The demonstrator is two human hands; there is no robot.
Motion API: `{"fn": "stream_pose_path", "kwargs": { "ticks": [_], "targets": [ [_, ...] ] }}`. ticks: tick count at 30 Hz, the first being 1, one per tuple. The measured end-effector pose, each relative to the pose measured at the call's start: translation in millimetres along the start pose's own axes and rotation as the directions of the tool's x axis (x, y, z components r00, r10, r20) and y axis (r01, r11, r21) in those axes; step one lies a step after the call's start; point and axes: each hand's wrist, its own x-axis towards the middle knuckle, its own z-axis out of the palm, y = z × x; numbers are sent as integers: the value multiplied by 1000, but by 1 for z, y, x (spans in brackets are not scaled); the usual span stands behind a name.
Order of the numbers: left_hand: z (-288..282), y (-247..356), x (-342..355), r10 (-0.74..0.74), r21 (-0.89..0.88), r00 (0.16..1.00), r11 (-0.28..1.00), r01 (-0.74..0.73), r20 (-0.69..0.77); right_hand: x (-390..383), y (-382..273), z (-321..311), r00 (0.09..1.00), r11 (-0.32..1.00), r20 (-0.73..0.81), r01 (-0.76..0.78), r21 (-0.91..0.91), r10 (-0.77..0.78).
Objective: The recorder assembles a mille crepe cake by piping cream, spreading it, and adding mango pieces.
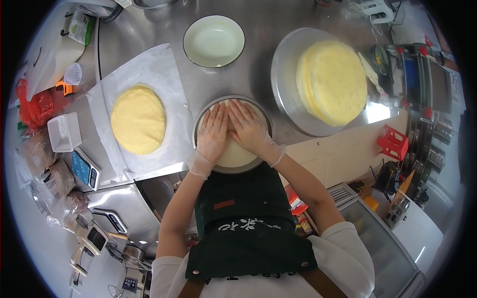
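Both my hands wear clear plastic gloves and lie flat, side by side, inside a round metal pan at the counter's front edge. My left hand and my right hand press on a pale, smooth layer that covers the pan's bottom. Their fingers are stretched out and point away from me, with the index fingers close together. To the left, a flat yellow round of dough rests on white paper. On the right stands a tall yellow layered cake on a round metal turntable.
A white enamel bowl with a dark rim sits beyond the pan. Off to the left are a white plastic tub, a digital scale and a red plastic bag. A red plastic holder is at the right, beside a piping bag near the cake.
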Motion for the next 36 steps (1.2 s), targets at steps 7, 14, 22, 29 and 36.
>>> {"fn": "stream_pose_path", "kwargs": {
  "ticks": [7,14,22,29,36],
  "targets": [
    [-12,4,-10,-73,-49,997,996,72,-21,8,0,-5,998,999,45,42,-7,-41],
    [-20,-4,-23,-229,20,968,973,232,-99,14,-3,-7,997,996,15,78,32,-79],
    [-16,-9,-27,-239,-143,957,966,216,-164,21,-7,-6,991,989,36,127,78,-130],
    [-15,-10,-27,-255,-235,948,949,208,-190,24,-12,-4,981,981,71,172,89,-179],
    [-16,-9,-28,-243,-262,943,948,181,-227,21,-9,5,967,971,84,236,44,-239]
  ]
}}
